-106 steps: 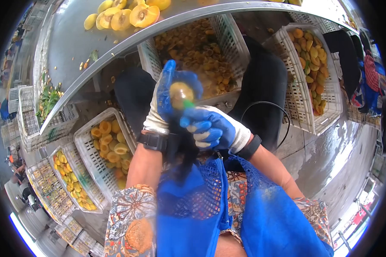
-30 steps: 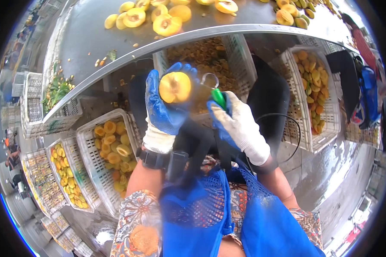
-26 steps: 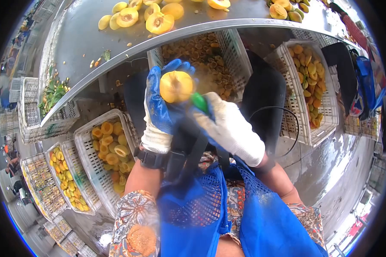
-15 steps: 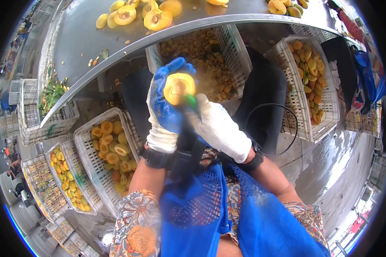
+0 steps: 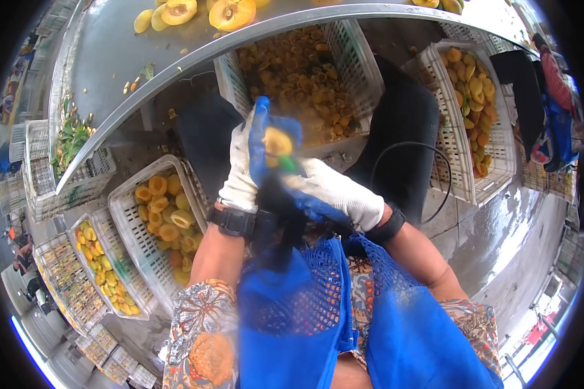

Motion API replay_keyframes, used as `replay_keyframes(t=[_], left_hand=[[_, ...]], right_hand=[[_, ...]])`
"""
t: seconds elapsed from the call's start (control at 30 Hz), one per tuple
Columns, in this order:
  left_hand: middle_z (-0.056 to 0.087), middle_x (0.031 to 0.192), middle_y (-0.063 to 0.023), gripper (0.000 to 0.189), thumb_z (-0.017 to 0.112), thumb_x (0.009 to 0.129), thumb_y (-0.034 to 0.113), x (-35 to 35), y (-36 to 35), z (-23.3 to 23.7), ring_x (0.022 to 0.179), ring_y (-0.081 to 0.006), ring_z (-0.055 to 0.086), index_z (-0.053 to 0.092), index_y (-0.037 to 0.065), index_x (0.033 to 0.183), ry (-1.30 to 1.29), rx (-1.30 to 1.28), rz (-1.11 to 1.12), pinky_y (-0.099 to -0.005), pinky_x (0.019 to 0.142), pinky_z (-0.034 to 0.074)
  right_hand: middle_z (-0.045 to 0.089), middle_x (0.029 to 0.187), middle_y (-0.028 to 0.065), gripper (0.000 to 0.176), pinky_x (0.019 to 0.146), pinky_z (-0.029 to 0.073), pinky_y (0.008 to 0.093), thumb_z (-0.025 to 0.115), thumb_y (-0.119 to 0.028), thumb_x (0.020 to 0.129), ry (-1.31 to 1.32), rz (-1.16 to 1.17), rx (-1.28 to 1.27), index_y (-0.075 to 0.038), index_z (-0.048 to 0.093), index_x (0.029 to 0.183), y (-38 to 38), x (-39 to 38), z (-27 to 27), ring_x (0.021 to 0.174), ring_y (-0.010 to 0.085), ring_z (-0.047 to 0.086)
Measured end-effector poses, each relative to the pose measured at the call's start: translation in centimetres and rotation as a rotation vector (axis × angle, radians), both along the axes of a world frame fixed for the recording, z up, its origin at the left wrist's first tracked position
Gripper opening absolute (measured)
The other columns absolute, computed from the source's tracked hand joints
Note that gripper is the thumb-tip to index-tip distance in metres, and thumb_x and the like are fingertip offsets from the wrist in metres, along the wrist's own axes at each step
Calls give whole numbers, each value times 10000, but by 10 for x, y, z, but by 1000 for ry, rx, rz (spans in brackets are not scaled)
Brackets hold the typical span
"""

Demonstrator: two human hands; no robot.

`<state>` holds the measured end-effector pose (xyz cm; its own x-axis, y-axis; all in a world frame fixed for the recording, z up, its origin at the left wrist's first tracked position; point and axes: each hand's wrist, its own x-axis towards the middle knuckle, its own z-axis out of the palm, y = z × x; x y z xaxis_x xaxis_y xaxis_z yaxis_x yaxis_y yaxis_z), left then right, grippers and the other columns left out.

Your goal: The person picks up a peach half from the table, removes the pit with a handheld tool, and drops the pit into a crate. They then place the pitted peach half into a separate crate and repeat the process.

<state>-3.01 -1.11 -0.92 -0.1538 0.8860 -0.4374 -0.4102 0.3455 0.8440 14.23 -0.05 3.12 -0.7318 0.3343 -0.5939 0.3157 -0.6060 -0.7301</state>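
Note:
My left hand (image 5: 253, 152), in a white glove with a blue coated palm, is closed around a yellow peach half (image 5: 277, 142), its cut face up. Beside it my right hand (image 5: 337, 191), gloved the same way, grips a small tool; only its green part (image 5: 287, 163) shows, touching or very near the fruit's lower edge. Blur hides the tool's working end. Below both hands stands a white crate (image 5: 368, 78) with many scooped-looking peach pieces (image 5: 305, 81) inside.
A metal table edge (image 5: 240, 40) runs across the top, with cut peaches (image 5: 232, 14) on it. Crates of peaches stand at left (image 5: 120, 207) and right (image 5: 457, 175). A black cable (image 5: 449, 178) loops at the right. Leaves (image 5: 71, 146) lie at the table's left end.
My left hand has turned and its fingers have curled further over the peach half, which shows less of its face. The right hand and green tool stay at the fruit, slightly lower.

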Motion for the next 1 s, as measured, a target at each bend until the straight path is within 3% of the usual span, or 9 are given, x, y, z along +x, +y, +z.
replay_keyframes(t=[0.03,0.17,0.3,0.43,0.57,0.7,0.73,0.87,1.0], left_hand=[[700,831,-158,603,484,996,524,-1,2,1,702,-261,685,660,-53,984,44,16,-51,-354,689,579],[698,849,-153,574,498,987,531,-5,7,-13,769,-260,691,675,-15,970,-340,41,36,-356,702,575],[684,821,-139,579,530,964,558,-5,0,-4,713,-249,675,672,-4,943,-114,64,71,-359,665,572],[673,757,-134,592,530,966,557,0,1,9,661,-247,673,674,-12,891,-32,-68,-74,-346,614,565],[662,721,-132,594,512,978,548,2,1,10,623,-237,656,669,-16,877,14,77,-231,-340,601,558],[676,787,-122,566,498,986,535,7,14,7,714,-251,678,657,-7,952,-338,25,24,-357,646,569],[687,859,-127,545,492,991,521,10,13,-6,788,-272,682,651,0,1012,-141,292,92,-378,717,576],[691,970,-149,555,474,995,524,-10,35,-15,868,-307,677,638,2,1084,-400,155,363,-437,833,565],[692,1033,-195,665,397,1004,574,-6,33,7,988,-313,673,618,-32,1165,-282,190,265,-430,870,560]], right_hand=[[502,635,-28,290,447,397,240,569,-340,986,66,-67,-112,-53,601,960,-1,1,1,501,65,481],[454,617,-62,299,414,349,194,560,-345,1006,249,-213,-488,-51,588,964,-2,1,1,448,31,411],[436,616,-68,310,400,314,191,547,-338,1017,366,-239,-708,-32,582,985,-6,-6,4,430,19,375],[429,616,-63,333,401,296,193,537,-347,1023,236,-93,-346,-19,584,984,-11,4,8,423,22,352],[444,618,-69,350,400,324,192,483,-327,1044,551,-170,-1083,4,593,1014,-13,13,-17,412,19,380],[442,617,-78,394,385,337,208,406,-331,1065,735,-278,-1159,13,597,1048,-18,4,-29,401,22,391],[452,620,-77,411,390,359,216,384,-333,1070,731,-325,-1137,20,595,1063,-16,4,-25,396,25,398],[485,635,-65,424,411,396,227,381,-332,1070,950,-293,-1026,37,590,1058,1,26,-14,390,40,417],[462,609,-46,367,405,333,197,510,-329,1032,647,-315,-565,24,610,1023,27,34,4,400,42,404]])
